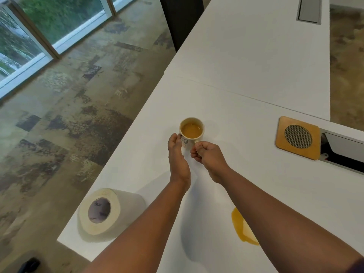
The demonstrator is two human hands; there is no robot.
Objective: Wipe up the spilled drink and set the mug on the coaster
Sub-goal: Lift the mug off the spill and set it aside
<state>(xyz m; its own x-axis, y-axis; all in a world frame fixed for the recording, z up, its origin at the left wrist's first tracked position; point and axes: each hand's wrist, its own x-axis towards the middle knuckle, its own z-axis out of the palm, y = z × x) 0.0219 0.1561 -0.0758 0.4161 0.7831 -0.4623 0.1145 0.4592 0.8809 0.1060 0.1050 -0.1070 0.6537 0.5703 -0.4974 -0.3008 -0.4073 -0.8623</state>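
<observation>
A cream mug (192, 130) with an amber drink in it stands upright on the white table (246, 62). My right hand (208, 157) has its fingers curled round the mug's handle. My left hand (177, 156) touches the mug's left side with relaxed, nearly straight fingers. An orange-yellow spill (241, 227) lies on the table near me, partly hidden under my right forearm. The square wooden coaster (297, 137) with a round mesh centre lies to the right of the mug, well apart from it.
A roll of white paper (106, 211) lies on its side at the table's near left corner. A cable slot (342, 154) opens right beside the coaster. Another hatch (309, 9) sits far back. The table's left edge drops to patterned floor.
</observation>
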